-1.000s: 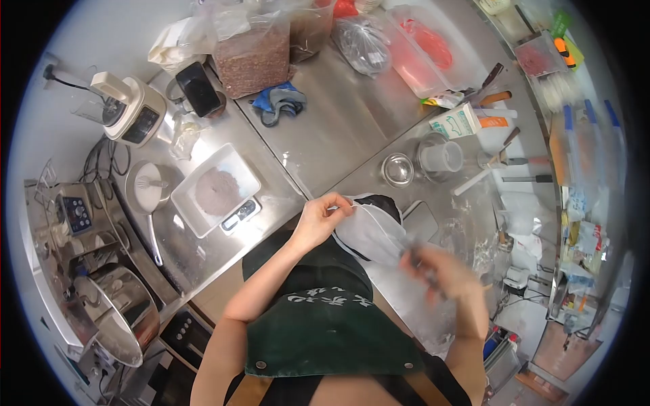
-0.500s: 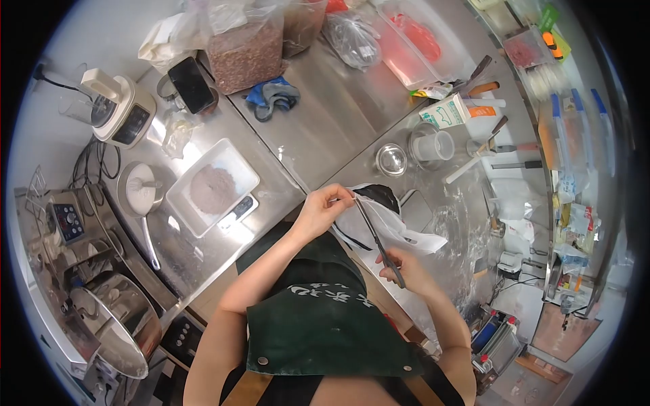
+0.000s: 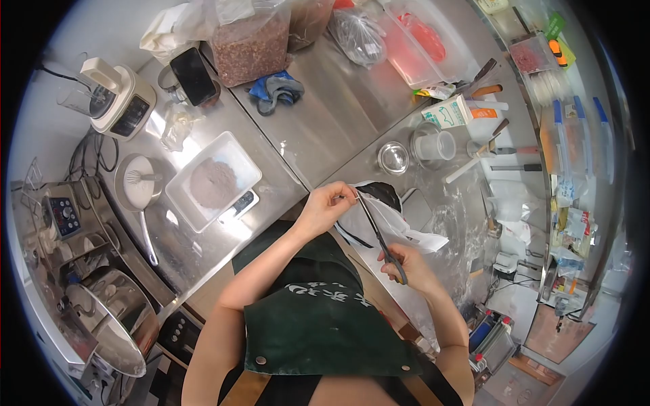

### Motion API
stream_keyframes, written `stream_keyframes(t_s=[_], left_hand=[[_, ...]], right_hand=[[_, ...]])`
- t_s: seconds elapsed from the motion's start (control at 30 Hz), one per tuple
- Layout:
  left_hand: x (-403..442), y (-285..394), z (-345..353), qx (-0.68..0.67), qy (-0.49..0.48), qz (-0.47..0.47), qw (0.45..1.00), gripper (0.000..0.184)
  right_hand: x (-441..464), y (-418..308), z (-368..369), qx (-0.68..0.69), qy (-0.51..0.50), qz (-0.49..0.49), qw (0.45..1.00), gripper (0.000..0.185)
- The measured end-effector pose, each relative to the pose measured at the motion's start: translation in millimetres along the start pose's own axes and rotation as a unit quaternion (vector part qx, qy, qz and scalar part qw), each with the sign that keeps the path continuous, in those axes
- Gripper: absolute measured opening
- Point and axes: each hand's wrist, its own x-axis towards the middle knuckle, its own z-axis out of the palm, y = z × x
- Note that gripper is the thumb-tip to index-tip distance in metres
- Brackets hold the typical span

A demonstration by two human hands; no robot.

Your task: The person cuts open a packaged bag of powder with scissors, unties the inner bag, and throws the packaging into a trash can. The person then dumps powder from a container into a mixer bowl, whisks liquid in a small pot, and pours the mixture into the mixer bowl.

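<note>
In the head view my left hand [image 3: 328, 208] pinches the upper edge of a white bag [image 3: 399, 229], its thumb and fingertips pressed together. Dark material [image 3: 383, 195] shows at the bag's top end; what it is I cannot make out. My right hand [image 3: 410, 266] is wrapped round the handles of a pair of scissors [image 3: 372, 222]. Their long blades point up and left, with the tips right beside my left fingertips at the bag's edge. Whether the blades are parted there is too small to tell.
On the left bench a white tray of powder [image 3: 254, 169] rests over a scale [image 3: 245, 201], near a saucepan [image 3: 143, 227] with a whisk. A glass bowl [image 3: 393, 158], a plastic cup [image 3: 437, 145] and a carton [image 3: 447, 112] stand beyond the bag. A blue-grey cloth [image 3: 276, 91] lies farther back.
The scissors have turned slightly in my right hand, showing more of their handles. My left hand keeps its pinch on the bag. The whole view has shifted a little.
</note>
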Motion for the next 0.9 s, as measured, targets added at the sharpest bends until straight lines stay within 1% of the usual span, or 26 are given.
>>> stream_keyframes(t_s=[0.27, 0.67, 0.9], left_hand=[[1, -1, 1, -0.007, -0.004, 0.008, 1.000, 0.010], [0, -2, 1, 0.003, 0.000, 0.004, 1.000, 0.003], [-2, -1, 4, -0.002, -0.001, 0.009, 1.000, 0.004]], right_hand=[[-3, -4, 3, -0.001, 0.004, 0.001, 1.000, 0.027], [-5, -1, 9, -0.001, 0.013, 0.005, 1.000, 0.024], [-8, 3, 13, 0.024, 0.018, 0.001, 1.000, 0.023]])
